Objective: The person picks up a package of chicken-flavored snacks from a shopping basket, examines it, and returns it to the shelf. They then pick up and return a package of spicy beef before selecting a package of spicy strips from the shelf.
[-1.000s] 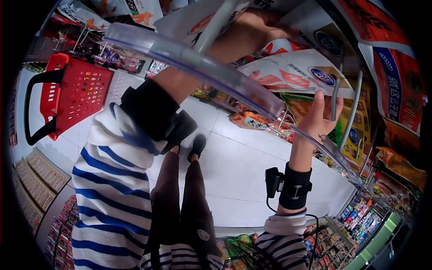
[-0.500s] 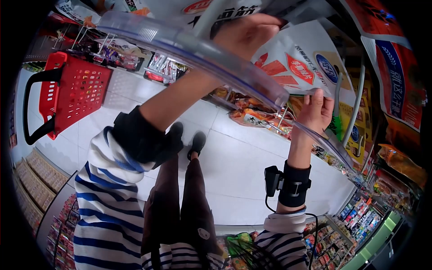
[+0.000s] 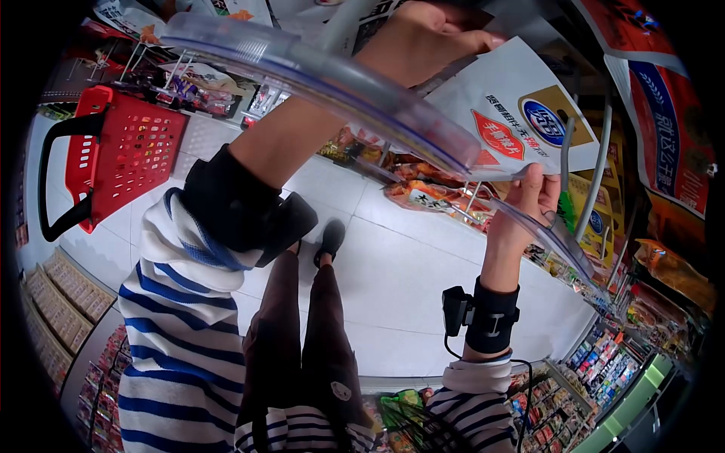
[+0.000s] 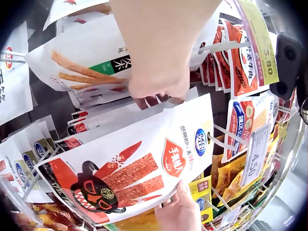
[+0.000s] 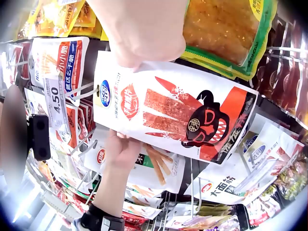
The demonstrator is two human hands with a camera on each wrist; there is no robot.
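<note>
A white snack bag (image 3: pixel 521 113) with a red lips label and a blue brand oval spans the space between my hands. Its front, in the right wrist view, has red strips and a black cartoon face. My right hand (image 3: pixel 529 200) pinches its lower edge, thumb toward me. At the opposite edge is my left hand (image 3: pixel 434 34); in the left wrist view its curled fingers (image 4: pixel 161 98) grip that edge, partly hidden by the wrist. More bags of the same kind hang just behind this one.
A clear plastic rim (image 3: pixel 325 90) crosses in front of both forearms. Metal hooks (image 3: pixel 596 177) stick out beside the bag. Price tags (image 5: pixel 55 101) and other hanging snacks (image 4: pixel 91 57) surround it. A red basket (image 3: pixel 132 158) stands on the floor at the left.
The snack bag has turned and risen to face me more flatly. My left hand first drew back, then reached up and right to its upper edge; my right hand stays near the lower edge.
</note>
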